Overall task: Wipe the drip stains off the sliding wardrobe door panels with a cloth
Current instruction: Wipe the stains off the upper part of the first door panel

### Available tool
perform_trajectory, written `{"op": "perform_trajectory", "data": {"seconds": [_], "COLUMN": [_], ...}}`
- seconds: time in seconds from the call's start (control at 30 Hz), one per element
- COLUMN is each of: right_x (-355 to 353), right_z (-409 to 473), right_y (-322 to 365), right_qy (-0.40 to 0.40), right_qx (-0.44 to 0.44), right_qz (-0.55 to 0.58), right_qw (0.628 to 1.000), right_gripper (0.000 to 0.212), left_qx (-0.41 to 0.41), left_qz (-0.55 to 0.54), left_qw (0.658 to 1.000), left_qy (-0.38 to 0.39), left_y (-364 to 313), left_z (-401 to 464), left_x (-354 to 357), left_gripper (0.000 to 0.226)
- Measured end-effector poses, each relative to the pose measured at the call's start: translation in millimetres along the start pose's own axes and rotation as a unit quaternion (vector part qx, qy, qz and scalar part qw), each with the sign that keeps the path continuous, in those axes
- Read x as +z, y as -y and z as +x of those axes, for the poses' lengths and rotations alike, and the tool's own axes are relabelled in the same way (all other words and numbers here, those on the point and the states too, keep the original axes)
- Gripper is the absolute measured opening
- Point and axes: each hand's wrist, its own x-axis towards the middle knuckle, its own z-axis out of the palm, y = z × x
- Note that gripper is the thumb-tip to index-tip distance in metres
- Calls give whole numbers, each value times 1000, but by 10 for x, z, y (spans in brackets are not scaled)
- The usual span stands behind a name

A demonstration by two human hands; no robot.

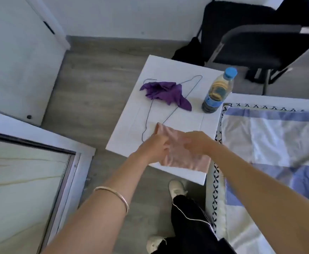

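Note:
A pale pink cloth (pixel 181 159) lies at the near edge of a small white table (pixel 131 123). My left hand (pixel 154 144) pinches its left side and my right hand (pixel 195 143) presses on its top right; both hold the cloth. A crumpled purple cloth (pixel 165 93) lies farther back on the table over a thin wire hanger (pixel 168 114). The sliding wardrobe door panel (pixel 21 186), pale with a metal frame, is at the lower left.
A clear bottle with a blue cap (pixel 217 90) stands at the table's right edge. A bed with a blue and white cover (pixel 271 143) is on the right. A black chair (pixel 256 43) stands behind. A white wall panel (pixel 16 57) is on the left, with grey wood floor (pixel 87 92) between.

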Motion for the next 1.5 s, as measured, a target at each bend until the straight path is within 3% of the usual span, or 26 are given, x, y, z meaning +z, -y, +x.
{"op": "perform_trajectory", "data": {"seconds": [0.03,0.13,0.2,0.33,0.47,0.63,0.77,0.87,1.0,1.13,1.3,1.4,1.5], "right_x": [66,256,362,384,383,308,50,-172,-412,-629,-863,-922,-966], "right_z": [99,325,427,610,710,515,199,-118,-642,-1135,-1804,-2041,-2238], "right_y": [-124,-449,-598,-629,-522,-363,61,495,1176,1930,3008,3445,3806], "right_qy": [2,-16,-42,-140,-92,-10,-19,-47,-102,-45,-25,-8,-46], "right_qx": [19,50,70,71,23,15,7,-34,-119,-210,-367,-430,-484], "right_qz": [-1,24,54,34,47,201,351,437,488,525,457,408,299], "right_qw": [1000,998,995,987,994,979,936,898,859,824,810,805,821], "right_gripper": [37,50,58,44,15,32,33,30,23,29,25,23,23], "left_qx": [40,-1,54,49,65,103,60,17,-2,-18,-25,-2,-4], "left_qz": [32,7,82,113,193,85,-30,-181,-306,-406,-396,-449,-456], "left_qw": [999,1000,994,989,966,974,963,922,905,879,883,841,807], "left_qy": [-9,-24,-56,-78,-162,-180,-261,-342,-295,-248,-252,-301,-376], "left_y": [-11,102,149,218,254,273,279,235,143,309,538,606,762], "left_z": [120,570,860,1167,1272,1037,501,16,-811,-1832,-3138,-3595,-4001], "left_x": [77,257,391,560,600,373,65,-186,-584,-1000,-1351,-1449,-1490], "left_gripper": [35,36,44,48,18,16,9,14,15,24,31,23,22]}}
